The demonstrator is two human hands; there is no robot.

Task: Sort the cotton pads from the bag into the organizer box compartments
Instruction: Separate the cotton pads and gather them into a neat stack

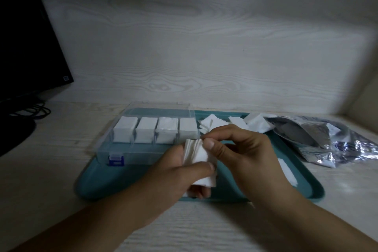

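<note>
A clear organizer box (pixel 114 150) with a blue latch sits on the left part of a teal tray (pixel 106 186). Several of its back compartments hold stacks of white cotton pads (pixel 145 132). My left hand (pixel 180 172) grips a stack of white cotton pads (pixel 197 154) above the tray's middle. My right hand (pixel 237 149) pinches the top edge of that same stack with thumb and forefinger. Loose pads (pixel 214 124) lie scattered at the tray's back, and one pad (pixel 288 172) lies near its right side. The silver foil bag (pixel 331 141) lies crumpled to the right.
A dark monitor (pixel 26 47) with cables (pixel 34 111) at its foot stands at the left. A pale wood-grain wall (pixel 204 47) rises right behind the tray. Light wooden tabletop (pixel 51 170) lies in front and to the left.
</note>
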